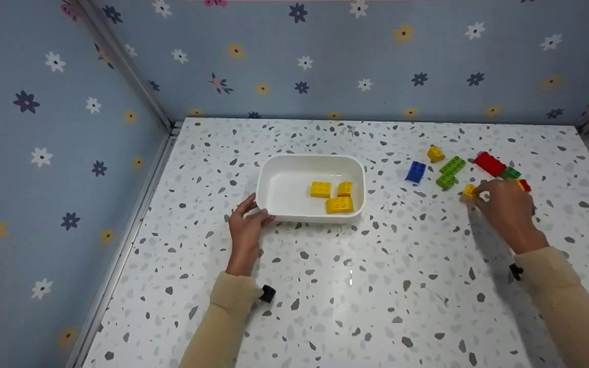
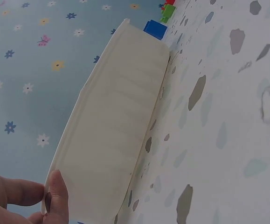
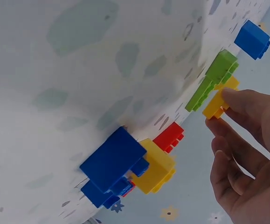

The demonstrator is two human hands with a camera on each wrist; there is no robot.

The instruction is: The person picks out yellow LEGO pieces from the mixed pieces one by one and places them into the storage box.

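Observation:
A white plastic container [image 1: 299, 219] rests on the speckled table, holding three yellow toy bricks [image 1: 320, 189] toward its right side. My left hand [image 1: 247, 227] grips its front-left corner; the left wrist view shows thumb and fingers on either side of the rim [image 2: 48, 198]. Over at the right, my right hand [image 1: 509, 209] pinches a yellow toy brick [image 1: 469, 191] between thumb and fingers. The right wrist view shows that brick [image 3: 213, 106] overlapping a light green brick [image 3: 221, 66].
Around the right hand lie a blue brick [image 1: 416, 172], a yellow brick [image 1: 435, 154], light green bricks [image 1: 452, 165], a red brick [image 1: 490, 163] and a dark green one [image 1: 510, 174]. Blue bricks [image 3: 114, 158] sit nearer the right wrist. A flowered wall [image 1: 325, 51] stands behind the table.

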